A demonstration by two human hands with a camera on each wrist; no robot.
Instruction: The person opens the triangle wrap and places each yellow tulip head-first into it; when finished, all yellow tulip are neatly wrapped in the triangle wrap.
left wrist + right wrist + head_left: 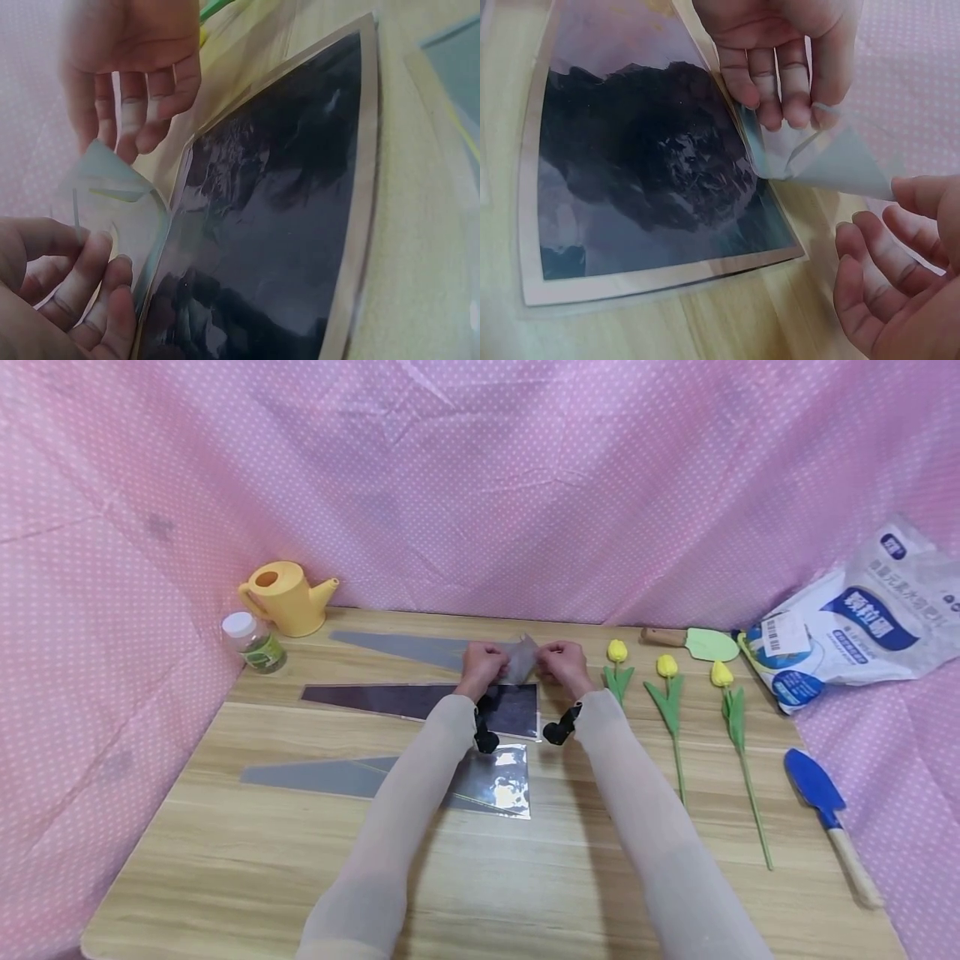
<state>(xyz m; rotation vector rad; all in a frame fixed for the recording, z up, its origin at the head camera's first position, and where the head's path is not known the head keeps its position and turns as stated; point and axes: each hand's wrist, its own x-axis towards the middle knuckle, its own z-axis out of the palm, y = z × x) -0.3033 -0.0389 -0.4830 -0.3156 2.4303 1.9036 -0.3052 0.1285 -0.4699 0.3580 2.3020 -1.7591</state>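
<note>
Left grip (482, 665) pinches a smooth, thin grey sheet (522, 662), folded triangularly.

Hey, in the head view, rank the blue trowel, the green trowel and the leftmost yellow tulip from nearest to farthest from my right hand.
From your right hand:
1. Leftmost yellow tulip, just to its right.
2. Green trowel, farther right, toward the back.
3. Blue trowel, far right, nearer you.

On the worktop (225, 860), three sleeves (367, 696) lie one behind another; back left stands a watering can (295, 603), a jar (260, 648) before it. Right of the sleeves lie tulips (667, 667), a trowel (711, 645) behind, a bag (862, 618) and shovel (815, 783) farther right.
</note>
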